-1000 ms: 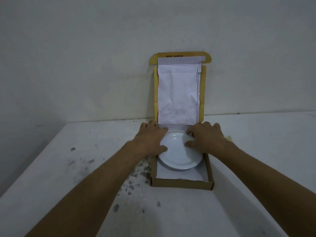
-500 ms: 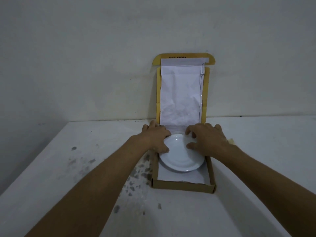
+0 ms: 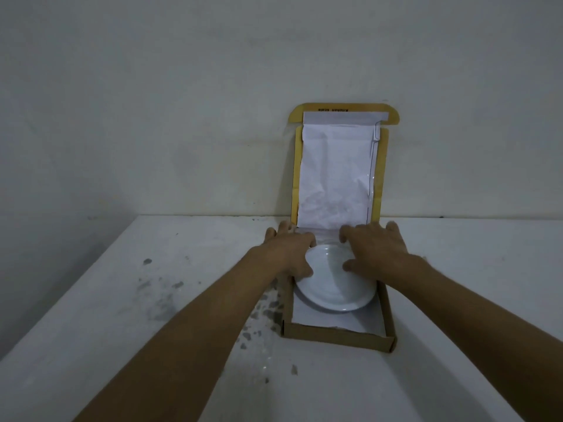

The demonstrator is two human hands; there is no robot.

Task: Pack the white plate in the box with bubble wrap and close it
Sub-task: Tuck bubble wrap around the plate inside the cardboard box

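Note:
A white plate lies in the shallow cardboard box, on a white sheet that lines the tray and runs up the raised lid. I cannot tell whether that sheet is bubble wrap. The lid stands upright against the wall. My left hand lies over the plate's far left rim, thumb on the rim, fingers reaching the tray's back corner. My right hand lies flat over the plate's far right part, fingers spread toward the lid's hinge. Neither hand lifts the plate.
The box stands on a white table with dark specks left of the tray. A plain wall rises directly behind the lid. The table's left edge runs diagonally at the lower left.
Both hands have slid a little farther over the plate toward the lid's hinge, with the fingers more spread. The plate and box have stayed in place.

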